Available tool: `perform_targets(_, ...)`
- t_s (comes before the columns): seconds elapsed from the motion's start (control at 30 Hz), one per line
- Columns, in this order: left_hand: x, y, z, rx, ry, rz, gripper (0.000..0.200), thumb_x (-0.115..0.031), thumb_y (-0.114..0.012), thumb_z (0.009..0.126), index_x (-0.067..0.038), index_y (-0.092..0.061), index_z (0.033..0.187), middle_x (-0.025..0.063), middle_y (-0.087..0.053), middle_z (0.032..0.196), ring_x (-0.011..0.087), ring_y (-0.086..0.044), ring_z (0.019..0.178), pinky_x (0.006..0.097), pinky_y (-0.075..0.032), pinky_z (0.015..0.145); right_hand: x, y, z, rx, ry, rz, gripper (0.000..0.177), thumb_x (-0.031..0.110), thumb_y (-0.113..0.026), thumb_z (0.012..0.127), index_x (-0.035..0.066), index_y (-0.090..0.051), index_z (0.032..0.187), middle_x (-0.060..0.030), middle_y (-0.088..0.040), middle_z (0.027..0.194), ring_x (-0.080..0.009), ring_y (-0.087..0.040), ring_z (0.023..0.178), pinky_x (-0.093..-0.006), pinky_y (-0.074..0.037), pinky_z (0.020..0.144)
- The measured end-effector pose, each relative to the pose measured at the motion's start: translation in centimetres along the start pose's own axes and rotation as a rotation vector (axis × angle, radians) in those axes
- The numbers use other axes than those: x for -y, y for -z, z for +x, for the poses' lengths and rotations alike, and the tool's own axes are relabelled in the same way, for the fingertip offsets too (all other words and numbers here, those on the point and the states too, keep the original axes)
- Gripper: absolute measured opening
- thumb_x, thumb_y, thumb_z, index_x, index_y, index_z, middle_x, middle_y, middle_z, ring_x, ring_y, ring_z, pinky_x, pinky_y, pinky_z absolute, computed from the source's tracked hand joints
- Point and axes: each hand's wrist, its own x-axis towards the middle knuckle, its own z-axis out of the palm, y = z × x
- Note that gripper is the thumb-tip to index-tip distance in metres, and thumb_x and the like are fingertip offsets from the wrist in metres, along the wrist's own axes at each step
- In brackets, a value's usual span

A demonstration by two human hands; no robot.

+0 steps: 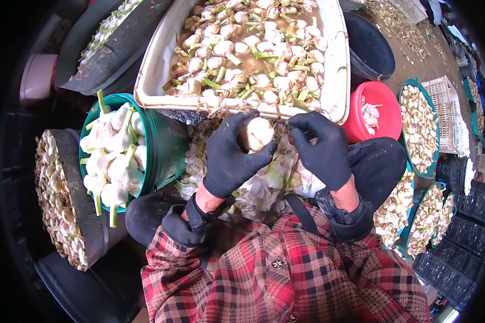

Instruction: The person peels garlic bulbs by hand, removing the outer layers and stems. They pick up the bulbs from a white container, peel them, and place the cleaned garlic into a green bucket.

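My left hand (229, 156), in a black knitted glove, is wrapped round a pale garlic bulb (256, 134). The bulb's light, round face points up between thumb and fingers. A little to the right, my right hand (320, 148), gloved in black too, hovers apart from the bulb. Its fingers are bent, with a gap between thumb and forefinger, and I see nothing in them. Beneath both hands, a heap of garlic skins (261, 188) lies in my lap. Just beyond stands a white tub (234, 103) of brownish water with many garlic bulbs and green stem pieces.
Left of my hands is a green bucket (164, 151) piled with garlic bulbs with green stems. A pink-red bowl (385, 121) holding a few pieces stands at right. Farther out are a dark container (86, 199) of garlic, a green-rimmed basket (419, 129) and a white crate (442, 110).
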Motion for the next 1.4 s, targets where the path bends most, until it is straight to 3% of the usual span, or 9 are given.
perform_targets(0.07, 0.1, -0.1, 0.0, -0.051, -0.207, 0.266, 0.055, -0.009, -0.082, 0.065, 0.002, -0.058, 0.113, 0.0103, -0.062, 0.093, 0.0143, -0.062, 0.082, 0.0288, -0.050, 0.075, 1.6, -0.5, 0.0, 0.034, 0.035, 0.085, 0.010, 0.005, -0.067, 0.077, 0.003, -0.066, 0.086, -0.0131, -0.065, 0.078, -0.0268, -0.066, 0.070, -0.0349, -0.051, 0.062)
perform_targets(0.2, 0.1, -0.1, -0.5, 0.004, -0.170, 0.272, 0.057, -0.013, -0.084, 0.064, 0.001, -0.058, 0.112, 0.0108, -0.060, 0.086, 0.0181, -0.062, 0.076, 0.0305, -0.050, 0.070, 2.6, -1.6, -0.3, 0.021, 0.037, 0.032, 0.014, 0.010, -0.072, 0.075, 0.004, -0.067, 0.087, -0.0120, -0.065, 0.077, -0.0285, -0.065, 0.069, -0.0352, -0.051, 0.061)
perform_targets(0.27, 0.8, -0.1, -0.6, 0.016, -0.208, 0.334, 0.059, -0.023, -0.080, 0.068, -0.002, -0.053, 0.116, 0.0153, -0.058, 0.103, 0.0313, -0.064, 0.081, 0.0380, -0.051, 0.066, 2.2, -2.1, -0.6, 0.030, -0.010, 0.031, 0.013, 0.012, -0.072, 0.074, 0.005, -0.068, 0.084, -0.0120, -0.065, 0.077, -0.0297, -0.065, 0.069, -0.0362, -0.050, 0.060)
perform_targets(0.8, 1.2, -0.4, -1.4, 0.063, -0.299, 0.522, 0.067, -0.025, -0.081, 0.065, -0.002, -0.049, 0.119, 0.0190, -0.056, 0.110, 0.0352, -0.063, 0.086, 0.0412, -0.051, 0.066, 1.9, -2.9, -1.1, -0.044, 0.149, -0.223, 0.006, 0.007, -0.065, 0.071, 0.007, -0.059, 0.071, -0.0130, -0.059, 0.068, -0.0334, -0.060, 0.062, -0.0394, -0.048, 0.057)
perform_targets(0.9, 1.1, -0.4, -1.1, 0.090, -0.279, 0.395, 0.064, -0.021, -0.080, 0.065, -0.002, -0.050, 0.119, 0.0175, -0.056, 0.108, 0.0346, -0.063, 0.082, 0.0405, -0.051, 0.065, 1.6, -2.6, -1.0, -0.013, 0.039, -0.031, 0.003, 0.004, -0.063, 0.073, 0.004, -0.060, 0.072, -0.0111, -0.060, 0.065, -0.0272, -0.061, 0.058, -0.0349, -0.048, 0.057)
perform_targets(0.97, 0.3, -0.5, -0.8, 0.103, -0.107, 0.282, 0.058, -0.017, -0.077, 0.065, -0.002, -0.053, 0.115, 0.0157, -0.060, 0.101, 0.0324, -0.064, 0.079, 0.0379, -0.052, 0.067, 1.9, -1.6, -0.7, 0.077, -0.287, 0.278, 0.004, 0.004, -0.062, 0.074, 0.000, -0.061, 0.073, -0.0087, -0.061, 0.062, -0.0178, -0.060, 0.056, -0.0315, -0.047, 0.055)
perform_targets(1.07, 0.2, -0.3, -0.1, 0.022, -0.194, 0.196, 0.050, -0.015, -0.075, 0.065, -0.002, -0.056, 0.109, 0.0145, -0.062, 0.093, 0.0285, -0.066, 0.079, 0.0343, -0.053, 0.071, -0.9, -0.9, -0.6, -0.006, -0.280, 0.269, 0.009, 0.006, -0.063, 0.076, -0.002, -0.061, 0.073, -0.0066, -0.063, 0.063, -0.0107, -0.058, 0.058, -0.0305, -0.046, 0.054)
perform_targets(1.23, 1.4, 0.5, 0.2, 0.158, 0.139, -0.303, 0.056, -0.012, -0.076, 0.072, 0.000, -0.051, 0.120, 0.0094, -0.059, 0.114, 0.0188, -0.055, 0.109, 0.0321, -0.043, 0.097, -3.2, 0.7, -0.7, -0.051, -0.097, -0.179, 0.011, 0.000, -0.058, 0.075, 0.003, -0.065, 0.083, -0.0139, -0.063, 0.072, -0.0342, -0.063, 0.066, -0.0362, -0.050, 0.060)
perform_targets(1.4, 1.5, 0.1, 0.4, 0.216, 0.139, -0.455, 0.058, -0.010, -0.073, 0.071, 0.000, -0.052, 0.124, 0.0101, -0.058, 0.119, 0.0163, -0.053, 0.112, 0.0308, -0.042, 0.098, 0.7, 1.1, 0.3, -0.029, 0.045, -0.041, 0.015, 0.000, -0.062, 0.074, 0.004, -0.065, 0.088, -0.0125, -0.064, 0.090, -0.0314, -0.063, 0.083, -0.0368, -0.051, 0.070)
